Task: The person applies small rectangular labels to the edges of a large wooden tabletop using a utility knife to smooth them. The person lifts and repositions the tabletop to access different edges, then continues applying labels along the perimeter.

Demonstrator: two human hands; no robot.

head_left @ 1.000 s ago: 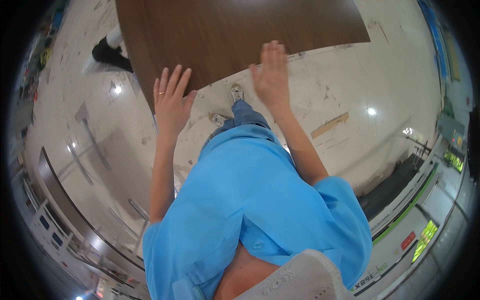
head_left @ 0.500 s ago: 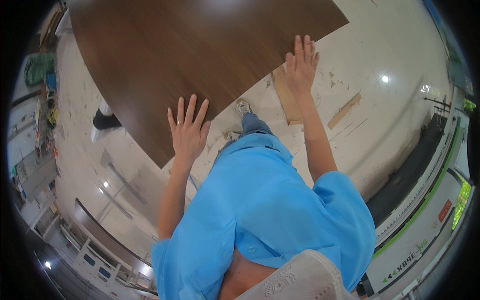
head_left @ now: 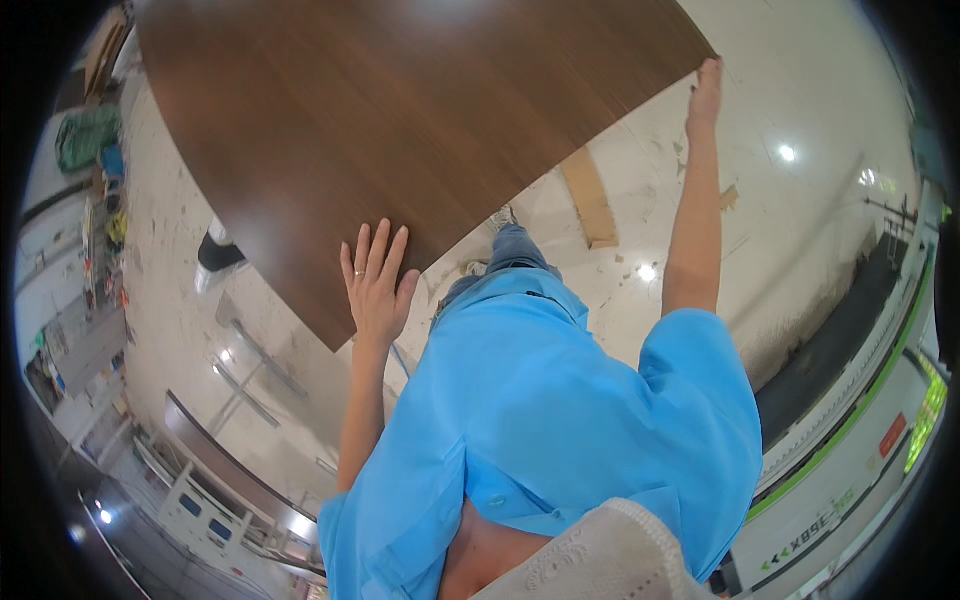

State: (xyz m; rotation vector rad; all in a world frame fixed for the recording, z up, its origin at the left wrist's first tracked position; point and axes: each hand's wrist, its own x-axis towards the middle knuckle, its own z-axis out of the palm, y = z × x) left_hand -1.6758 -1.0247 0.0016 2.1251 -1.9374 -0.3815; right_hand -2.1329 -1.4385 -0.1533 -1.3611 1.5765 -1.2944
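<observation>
A large brown wood-grain board (head_left: 400, 110) extends in front of me, its near edge running diagonally from lower left up to the right. Flat on its near left part lies my left hand (head_left: 377, 285), fingers stretched out and a ring on one of them. My right arm reaches far to the right, where my right hand (head_left: 705, 95) holds the board's right corner. That hand is seen edge-on with its fingers together, and part of the grip is hidden.
Cardboard strip (head_left: 590, 198) and small scraps lie on the pale floor. Another person's dark shoe (head_left: 216, 254) shows beside the board's left edge. A long white and green machine (head_left: 840, 450) runs along the right. Metal bars (head_left: 245, 385) and a dark panel (head_left: 215, 450) are at lower left.
My right hand has moved right along the near edge to the board's corner. My left hand stays flat on the board, which has shifted slightly right and nearer in the picture.
</observation>
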